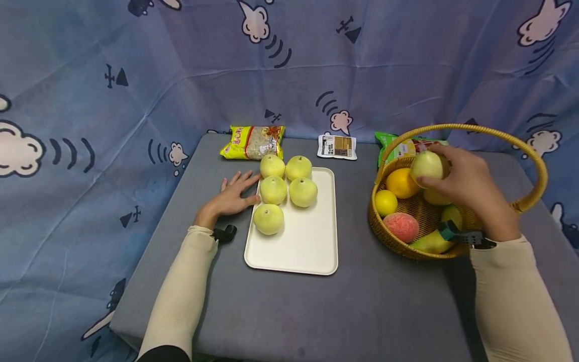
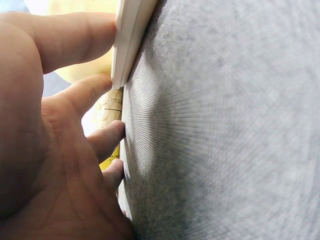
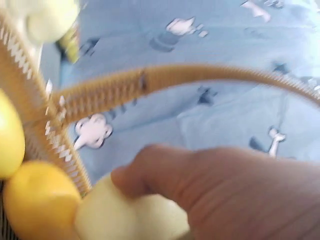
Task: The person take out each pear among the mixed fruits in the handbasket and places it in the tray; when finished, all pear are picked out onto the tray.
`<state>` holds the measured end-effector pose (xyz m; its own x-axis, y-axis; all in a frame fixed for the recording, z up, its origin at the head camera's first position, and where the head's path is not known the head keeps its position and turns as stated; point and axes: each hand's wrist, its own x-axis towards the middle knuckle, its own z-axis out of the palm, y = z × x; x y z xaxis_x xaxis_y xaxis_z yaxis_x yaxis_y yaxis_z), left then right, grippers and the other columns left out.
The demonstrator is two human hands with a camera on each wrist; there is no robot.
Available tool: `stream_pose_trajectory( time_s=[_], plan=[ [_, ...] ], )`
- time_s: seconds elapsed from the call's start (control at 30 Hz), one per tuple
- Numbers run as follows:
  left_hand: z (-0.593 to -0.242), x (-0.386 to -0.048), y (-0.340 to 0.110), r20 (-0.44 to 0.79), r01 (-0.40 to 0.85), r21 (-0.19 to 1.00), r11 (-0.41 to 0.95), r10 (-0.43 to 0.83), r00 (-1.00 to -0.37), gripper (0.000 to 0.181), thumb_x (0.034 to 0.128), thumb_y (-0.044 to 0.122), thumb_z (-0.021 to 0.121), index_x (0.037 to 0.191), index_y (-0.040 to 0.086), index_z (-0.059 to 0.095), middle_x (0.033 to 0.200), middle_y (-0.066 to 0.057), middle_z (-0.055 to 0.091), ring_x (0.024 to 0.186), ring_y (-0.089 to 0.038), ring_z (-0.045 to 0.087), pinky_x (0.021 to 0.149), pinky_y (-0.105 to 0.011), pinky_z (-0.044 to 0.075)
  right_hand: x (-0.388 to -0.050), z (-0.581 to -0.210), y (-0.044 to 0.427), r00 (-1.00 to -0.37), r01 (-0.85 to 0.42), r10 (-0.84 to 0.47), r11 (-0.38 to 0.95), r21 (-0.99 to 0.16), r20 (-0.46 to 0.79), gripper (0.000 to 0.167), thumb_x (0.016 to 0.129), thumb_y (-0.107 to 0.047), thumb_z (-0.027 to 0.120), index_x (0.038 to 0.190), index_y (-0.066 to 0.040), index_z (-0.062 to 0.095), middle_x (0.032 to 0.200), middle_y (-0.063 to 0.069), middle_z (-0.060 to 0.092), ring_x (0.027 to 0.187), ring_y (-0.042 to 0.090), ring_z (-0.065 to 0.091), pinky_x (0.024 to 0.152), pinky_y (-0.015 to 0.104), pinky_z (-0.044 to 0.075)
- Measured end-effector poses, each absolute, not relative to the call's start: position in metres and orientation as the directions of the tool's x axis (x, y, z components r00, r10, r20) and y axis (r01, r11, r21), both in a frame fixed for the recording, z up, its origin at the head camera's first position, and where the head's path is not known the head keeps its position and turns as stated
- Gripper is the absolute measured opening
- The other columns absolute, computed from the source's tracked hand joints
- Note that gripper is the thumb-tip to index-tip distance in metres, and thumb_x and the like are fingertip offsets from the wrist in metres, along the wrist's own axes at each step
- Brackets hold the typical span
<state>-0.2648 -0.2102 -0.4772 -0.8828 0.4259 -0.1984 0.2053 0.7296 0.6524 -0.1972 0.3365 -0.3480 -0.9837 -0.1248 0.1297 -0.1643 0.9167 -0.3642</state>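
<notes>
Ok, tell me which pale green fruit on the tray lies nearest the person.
The front-left fruit on the white tray: it sits alone in its row, while the other four fruits form two pairs farther back.

5 fruits [image 1: 303,192] on tray [image 1: 309,241], other fruit [image 1: 401,183] in basket [image 1: 390,243] to the right, 3 packets [image 1: 254,142] behind both

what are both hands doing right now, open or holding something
Left hand: open, fingers spread, touching the white tray's edge.
Right hand: closed, holding a pale green fruit.
</notes>
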Motion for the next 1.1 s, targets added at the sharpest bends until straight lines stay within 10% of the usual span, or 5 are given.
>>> stream_pose_trajectory(
  time_s=[0.23, 0.33, 0.47, 0.77, 1.1],
  plan=[
    [-0.483, -0.269, -0.211, -0.197, 0.205, 0.648, 0.734, 0.421, -0.885, 0.08, 0.107, 0.051, 0.062, 0.176, 0.028, 0.029, 0.186, -0.012, 0.012, 0.172, -0.037, -0.008, 0.132, -0.066, -0.02, -0.153, -0.337, 0.322, -0.978, -0.201, -0.147, 0.855, -0.478, 0.148, 0.082, 0.091, -0.036, 0.092, 0.16, -0.01, 0.056, 0.148, 0.031, 0.06, 0.117, 0.054, 0.069, 0.074, 0.005, 0.045],
    [-0.484, -0.27, -0.212, -0.198, 0.203, 0.644, 0.738, 0.417, -0.887, 0.079, 0.1074, 0.052, 0.061, 0.176, 0.029, 0.029, 0.186, -0.011, 0.013, 0.173, -0.037, -0.007, 0.132, -0.065, -0.019, -0.137, -0.337, 0.31, -0.966, -0.255, -0.174, 0.776, -0.577, 0.193, 0.076, 0.089, -0.022, 0.094, 0.156, -0.012, 0.06, 0.147, 0.021, 0.062, 0.116, 0.022, 0.075, 0.08, -0.007, 0.041],
    [-0.473, -0.263, -0.21, -0.202, 0.197, 0.653, 0.731, 0.42, -0.885, 0.079, 0.107, 0.051, 0.062, 0.176, 0.028, 0.029, 0.185, -0.014, 0.012, 0.172, -0.04, -0.008, 0.132, -0.066, -0.02, -0.126, -0.341, 0.288, -0.939, -0.343, -0.231, 0.642, -0.686, 0.253, 0.075, 0.083, -0.003, 0.095, 0.151, -0.014, 0.065, 0.139, 0.006, 0.065, 0.109, -0.012, 0.064, 0.088, 0.0, 0.05],
    [-0.469, -0.258, -0.206, -0.216, 0.201, 0.615, 0.762, 0.408, -0.887, 0.078, 0.1096, 0.047, 0.059, 0.177, 0.026, 0.026, 0.186, -0.014, 0.011, 0.172, -0.039, -0.008, 0.132, -0.065, -0.019, -0.127, -0.364, 0.23, -0.864, -0.484, -0.43, 0.567, -0.667, 0.262, 0.071, 0.086, -0.014, 0.096, 0.149, -0.015, 0.065, 0.14, 0.005, 0.069, 0.112, 0.007, 0.065, 0.097, 0.01, 0.055],
    [-0.472, -0.259, -0.205, -0.217, 0.2, 0.604, 0.771, 0.4, -0.89, 0.078, 0.1094, 0.047, 0.06, 0.177, 0.027, 0.025, 0.186, -0.012, 0.011, 0.172, -0.038, -0.007, 0.133, -0.065, -0.019, -0.151, -0.413, 0.183, -0.826, -0.473, -0.527, 0.451, -0.757, 0.201, 0.068, 0.086, -0.017, 0.096, 0.146, -0.011, 0.064, 0.141, 0.01, 0.066, 0.122, 0.027, 0.068, 0.104, 0.051, 0.061]
  ],
)
